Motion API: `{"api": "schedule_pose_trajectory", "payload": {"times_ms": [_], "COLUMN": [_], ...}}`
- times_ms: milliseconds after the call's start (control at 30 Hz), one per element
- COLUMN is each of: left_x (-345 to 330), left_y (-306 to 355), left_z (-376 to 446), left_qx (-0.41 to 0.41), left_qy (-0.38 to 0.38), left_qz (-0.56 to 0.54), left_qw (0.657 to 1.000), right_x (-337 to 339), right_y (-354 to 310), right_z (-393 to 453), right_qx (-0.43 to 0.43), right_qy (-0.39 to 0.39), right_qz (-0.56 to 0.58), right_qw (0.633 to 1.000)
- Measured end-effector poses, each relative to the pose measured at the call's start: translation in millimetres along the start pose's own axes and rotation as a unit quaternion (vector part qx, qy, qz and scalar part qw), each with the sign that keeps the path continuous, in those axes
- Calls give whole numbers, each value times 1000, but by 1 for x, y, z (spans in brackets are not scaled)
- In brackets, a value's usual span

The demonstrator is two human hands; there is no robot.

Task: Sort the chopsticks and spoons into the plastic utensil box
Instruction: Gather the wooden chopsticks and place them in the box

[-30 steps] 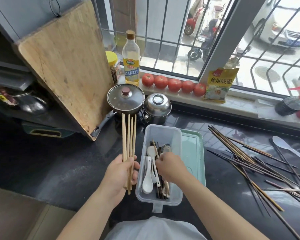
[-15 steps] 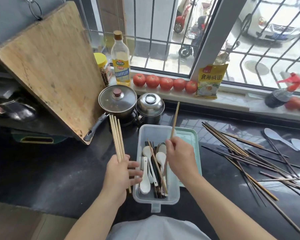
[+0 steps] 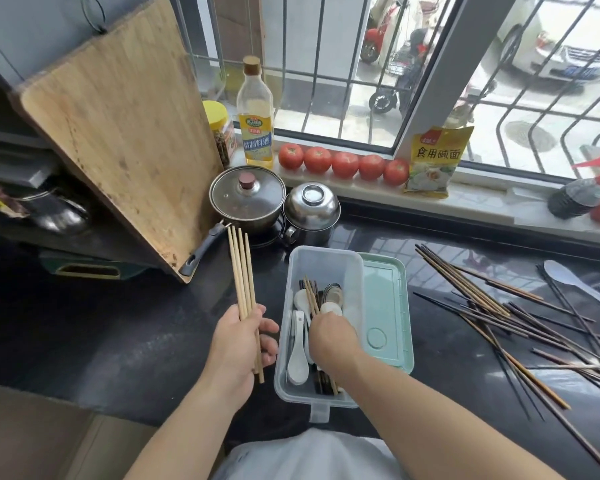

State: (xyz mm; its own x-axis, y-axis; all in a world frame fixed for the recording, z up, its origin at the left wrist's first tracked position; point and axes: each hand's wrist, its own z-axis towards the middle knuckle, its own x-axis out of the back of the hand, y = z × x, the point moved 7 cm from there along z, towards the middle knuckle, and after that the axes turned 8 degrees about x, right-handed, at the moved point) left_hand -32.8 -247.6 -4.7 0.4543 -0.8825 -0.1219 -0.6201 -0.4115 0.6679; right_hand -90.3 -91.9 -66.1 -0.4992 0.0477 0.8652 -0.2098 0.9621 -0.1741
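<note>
From the head camera, the clear plastic utensil box [image 3: 326, 265] sits on the dark surface [image 3: 118, 341], with its pale green lid [image 3: 385, 306] touching its right side. Inside the box lie white spoons [image 3: 298, 362], a metal spoon and a few chopsticks. Just left of the box, the left hand [image 3: 238, 344] grips a bundle of pale chopsticks [image 3: 241, 271] near their lower ends, tips pointing away from the person. The right hand [image 3: 329, 336] reaches down into the box with curled fingers over a couple of light chopsticks [image 3: 310, 296]; whether it actually grips them I cannot tell. Well to the right of the box, loose chopsticks [image 3: 499, 313] lie scattered, with more white spoons [image 3: 568, 278] beyond them.

The chopsticks look light, stiff and thin, apt to roll or fan apart, so they are best gathered near the middle as an aligned bundle. The white spoons look ceramic and chippable; take each by the handle and lay it down gently.
</note>
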Motion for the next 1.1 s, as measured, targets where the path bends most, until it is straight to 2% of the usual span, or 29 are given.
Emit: {"api": "schedule_pose_trajectory", "payload": {"times_ms": [167, 233, 467, 567, 700, 1100], "left_x": [6, 4, -1, -3, -8, -4], "left_y": [-2, -2, 1, -1, 2, -1], "left_z": [1, 1, 0, 2, 1, -2], "left_qx": [3, 5, -10, 0, -3, 0], "left_qy": [13, 10, -12, -15, -27, -21], "left_qz": [-5, -5, 17, 10, 16, 7], "left_qw": [1000, 1000, 1000, 1000, 999, 1000], "right_x": [-4, -2, 14, -2, -13, -9], "right_y": [4, 5, -3, -9, -6, -7], "right_z": [7, 13, 10, 4, 1, 2], "right_qx": [-36, -26, 43, 61, 39, 43], "right_qy": [-26, -20, 27, -27, -59, -60], "right_qz": [81, 107, 3, -22, -21, -57], "right_qw": [996, 994, 999, 998, 997, 996]}}
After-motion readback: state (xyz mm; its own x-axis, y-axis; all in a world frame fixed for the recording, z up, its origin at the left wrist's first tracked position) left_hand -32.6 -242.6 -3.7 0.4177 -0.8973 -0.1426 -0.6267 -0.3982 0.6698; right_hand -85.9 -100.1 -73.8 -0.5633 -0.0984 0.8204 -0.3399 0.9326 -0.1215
